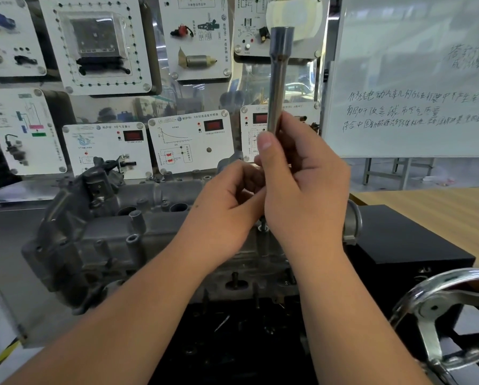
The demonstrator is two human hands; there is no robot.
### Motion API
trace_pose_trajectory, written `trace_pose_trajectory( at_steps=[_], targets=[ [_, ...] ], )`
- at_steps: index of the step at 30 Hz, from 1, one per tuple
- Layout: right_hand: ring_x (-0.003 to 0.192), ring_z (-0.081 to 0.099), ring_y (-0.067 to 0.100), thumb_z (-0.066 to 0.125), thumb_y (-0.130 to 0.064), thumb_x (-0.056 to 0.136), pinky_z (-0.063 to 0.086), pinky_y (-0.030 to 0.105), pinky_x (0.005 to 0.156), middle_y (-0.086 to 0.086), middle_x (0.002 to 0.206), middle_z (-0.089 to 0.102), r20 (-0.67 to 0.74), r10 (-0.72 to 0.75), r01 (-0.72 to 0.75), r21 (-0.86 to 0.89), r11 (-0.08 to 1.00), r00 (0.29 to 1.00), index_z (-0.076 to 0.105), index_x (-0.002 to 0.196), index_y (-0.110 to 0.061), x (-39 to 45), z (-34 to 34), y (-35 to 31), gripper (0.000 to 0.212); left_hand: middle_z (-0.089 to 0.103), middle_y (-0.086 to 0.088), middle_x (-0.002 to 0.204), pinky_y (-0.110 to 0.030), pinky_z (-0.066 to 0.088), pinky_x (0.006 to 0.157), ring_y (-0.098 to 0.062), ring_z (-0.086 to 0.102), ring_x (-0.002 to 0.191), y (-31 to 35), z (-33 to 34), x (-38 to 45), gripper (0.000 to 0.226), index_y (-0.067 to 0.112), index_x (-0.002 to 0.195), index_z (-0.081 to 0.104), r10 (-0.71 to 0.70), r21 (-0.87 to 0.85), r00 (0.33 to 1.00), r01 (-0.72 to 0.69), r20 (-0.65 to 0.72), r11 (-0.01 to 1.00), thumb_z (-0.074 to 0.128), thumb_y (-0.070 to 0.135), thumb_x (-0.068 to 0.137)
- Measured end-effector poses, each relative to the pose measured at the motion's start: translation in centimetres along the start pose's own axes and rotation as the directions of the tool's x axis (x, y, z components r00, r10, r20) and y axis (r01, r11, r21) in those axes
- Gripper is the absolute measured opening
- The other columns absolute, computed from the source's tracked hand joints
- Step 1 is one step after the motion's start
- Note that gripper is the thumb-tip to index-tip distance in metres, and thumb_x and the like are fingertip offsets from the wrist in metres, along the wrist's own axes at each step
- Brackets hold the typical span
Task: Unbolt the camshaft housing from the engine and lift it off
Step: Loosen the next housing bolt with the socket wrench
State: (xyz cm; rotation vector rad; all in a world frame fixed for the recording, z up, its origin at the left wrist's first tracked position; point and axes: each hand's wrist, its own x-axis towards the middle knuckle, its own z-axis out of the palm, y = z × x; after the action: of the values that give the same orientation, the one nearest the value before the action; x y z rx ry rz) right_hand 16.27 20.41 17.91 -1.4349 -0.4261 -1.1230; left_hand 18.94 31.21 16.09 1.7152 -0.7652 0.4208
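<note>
A grey cast camshaft housing lies across the top of the engine in the middle of the view. My right hand grips a long steel socket tube upright, its open hex end pointing up. My left hand is curled against the tube's lower end, which my fingers hide. A bolt or stud stands up from the engine just under my right hand. Both hands hover above the right half of the housing.
A chrome handwheel sticks out at the lower right beside a black box. Training panels stand behind the engine. A whiteboard is at the right, with a wooden table below it.
</note>
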Motion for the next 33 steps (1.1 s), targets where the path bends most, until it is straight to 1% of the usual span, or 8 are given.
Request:
trace_pose_trajectory(
  at_steps=[5, 10, 14, 20, 25, 28, 30, 33],
  targets=[
    [0.091, 0.07, 0.003, 0.05, -0.022, 0.102, 0.057, 0.021, 0.08, -0.006, 0.104, 0.075, 0.005, 0.014, -0.014, 0.053, 0.999, 1.0, 0.058, 0.141, -0.016, 0.0, -0.19, -0.09, 0.041, 0.076, 0.011, 0.102, -0.043, 0.056, 0.088, -0.009, 0.071, 0.097, 0.11, -0.23, -0.15, 0.023, 0.04, 0.108, 0.07, -0.018, 0.046, 0.998, 0.015, 0.061, 0.999, 0.05, 0.045, 0.1],
    [0.094, 0.069, 0.007, 0.058, -0.028, 0.099, 0.059, 0.032, 0.083, -0.004, 0.107, 0.073, 0.024, 0.01, -0.011, 0.029, 1.0, 1.0, 0.059, 0.139, -0.017, 0.17, -0.25, -0.24, 0.041, 0.075, 0.007, 0.093, -0.056, 0.059, 0.08, -0.021, 0.072, 0.086, 0.09, -0.02, -0.12, 0.02, 0.039, 0.099, 0.068, 0.013, 0.067, 1.0, -0.015, 0.024, 0.998, 0.057, 0.051, 0.087],
    [0.09, 0.068, 0.006, 0.055, -0.026, 0.1, 0.057, 0.03, 0.081, -0.004, 0.101, 0.074, 0.033, 0.028, -0.028, -0.005, 1.0, 0.999, 0.067, 0.127, -0.01, 0.29, -0.42, -0.09, 0.034, 0.07, 0.004, 0.082, -0.048, 0.052, 0.067, -0.014, 0.062, 0.071, -0.08, 0.17, -0.06, 0.017, 0.036, 0.087, 0.064, 0.011, -0.006, 1.0, -0.011, -0.01, 1.0, 0.061, 0.052, 0.08],
    [0.085, 0.07, 0.006, 0.05, -0.02, 0.104, 0.056, 0.023, 0.077, -0.008, 0.099, 0.074, 0.041, 0.041, -0.044, 0.08, 0.996, 0.998, 0.055, 0.142, -0.018, 0.23, -0.38, -0.01, 0.039, 0.074, 0.01, 0.091, -0.051, 0.058, 0.084, -0.009, 0.068, 0.084, 0.1, -0.11, -0.14, 0.029, 0.039, 0.099, 0.07, 0.001, 0.047, 0.999, -0.003, 0.04, 0.999, 0.047, 0.057, 0.094],
    [0.097, 0.069, 0.009, 0.062, -0.03, 0.097, 0.059, 0.037, 0.087, -0.009, 0.108, 0.072, 0.069, 0.045, -0.046, 0.018, 0.999, 0.997, 0.06, 0.138, -0.019, 0.19, -0.15, -0.07, 0.043, 0.075, -0.001, 0.092, -0.064, 0.056, 0.075, -0.034, 0.07, 0.086, 0.09, 0.07, -0.09, 0.023, 0.036, 0.1, 0.068, 0.003, 0.034, 1.0, -0.003, -0.013, 0.999, 0.059, 0.052, 0.087],
    [0.095, 0.069, 0.011, 0.065, -0.027, 0.095, 0.059, 0.041, 0.087, -0.004, 0.105, 0.073, 0.041, 0.056, -0.057, 0.024, 0.998, 0.998, 0.069, 0.127, -0.016, 0.1, -0.12, 0.09, 0.034, 0.072, -0.002, 0.086, -0.057, 0.055, 0.067, -0.034, 0.068, 0.081, 0.01, 0.12, -0.07, 0.022, 0.033, 0.091, 0.063, 0.002, 0.028, 0.998, -0.001, -0.058, 1.0, 0.063, 0.052, 0.08],
    [0.096, 0.07, 0.014, 0.062, -0.028, 0.096, 0.059, 0.042, 0.088, -0.001, 0.103, 0.074, 0.043, 0.06, -0.061, 0.028, 0.998, 0.997, 0.071, 0.123, -0.013, 0.1, -0.16, 0.16, 0.033, 0.073, 0.003, 0.088, -0.045, 0.054, 0.065, -0.02, 0.069, 0.077, 0.02, 0.09, -0.03, 0.02, 0.034, 0.093, 0.065, -0.005, 0.018, 0.999, 0.005, -0.034, 1.0, 0.06, 0.052, 0.087],
    [0.096, 0.071, 0.005, 0.056, -0.025, 0.098, 0.058, 0.023, 0.082, -0.005, 0.106, 0.075, 0.045, 0.064, -0.066, 0.055, 0.996, 0.997, 0.067, 0.132, -0.015, 0.21, -0.29, 0.23, 0.037, 0.075, 0.01, 0.096, -0.042, 0.057, 0.082, -0.01, 0.071, 0.091, 0.22, -0.02, -0.07, 0.023, 0.039, 0.102, 0.07, -0.033, 0.022, 0.999, 0.033, 0.006, 0.999, 0.049, 0.047, 0.1]
  ],
)
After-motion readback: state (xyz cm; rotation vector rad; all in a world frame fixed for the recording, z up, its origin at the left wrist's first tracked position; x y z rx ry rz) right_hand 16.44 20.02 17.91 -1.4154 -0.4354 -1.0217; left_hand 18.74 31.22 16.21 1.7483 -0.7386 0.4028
